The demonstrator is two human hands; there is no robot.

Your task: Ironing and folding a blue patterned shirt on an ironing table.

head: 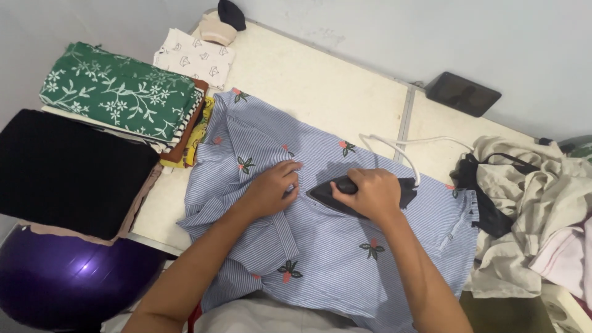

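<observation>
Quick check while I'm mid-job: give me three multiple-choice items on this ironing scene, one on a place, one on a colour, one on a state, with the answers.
1. Where does the folded green floral cloth lie?
A. on top of the stack at the table's left
B. on the crumpled pile at the right
C. under the iron

2. What colour is the ball at the lower left?
A. red
B. purple
C. yellow

3. What is the right hand doing?
A. resting flat on the bare table
B. lifted in the air
C. gripping the iron on the striped shirt

Answers: 1 A, it tops the folded stack beside the shirt; 2 B, it shines purple; 3 C, the fingers wrap the handle while the left hand presses the cloth.
</observation>
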